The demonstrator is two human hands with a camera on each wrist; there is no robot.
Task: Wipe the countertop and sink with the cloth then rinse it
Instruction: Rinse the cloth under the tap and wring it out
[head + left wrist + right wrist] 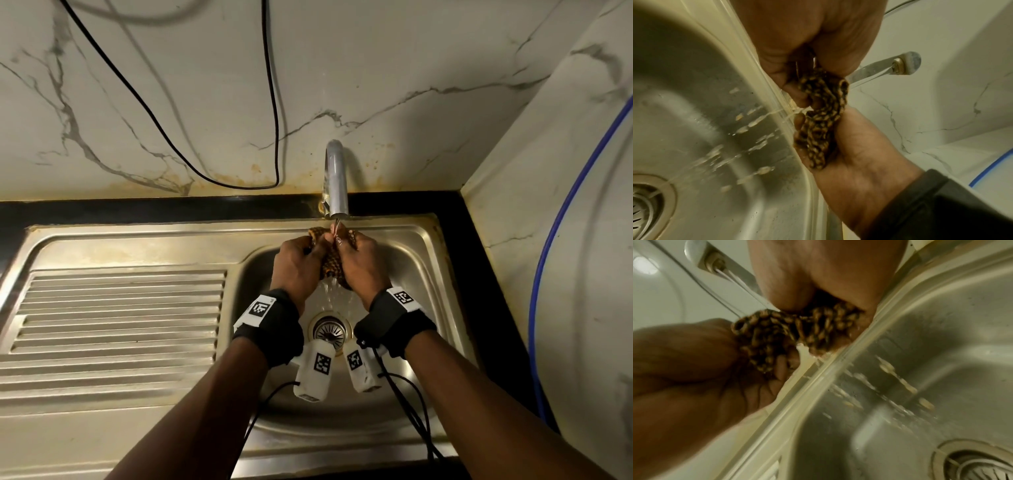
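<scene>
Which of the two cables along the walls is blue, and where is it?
The cable on the right-hand wall is blue; it curves down beside the sink. The other cable, looping down the back wall, is black.

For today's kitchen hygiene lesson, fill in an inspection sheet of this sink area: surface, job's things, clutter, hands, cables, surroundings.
Surface: steel sink with ribbed drainboard; basin wet, water falling toward the drain.
Job's things: brown patterned cloth bunched under the running tap.
Clutter: nothing seen.
Hands: left hand and right hand both grip the cloth.
Cables: black cable hangs on the wall; blue cable at right.
Surroundings: marble-look wall, stained near its base.
</scene>
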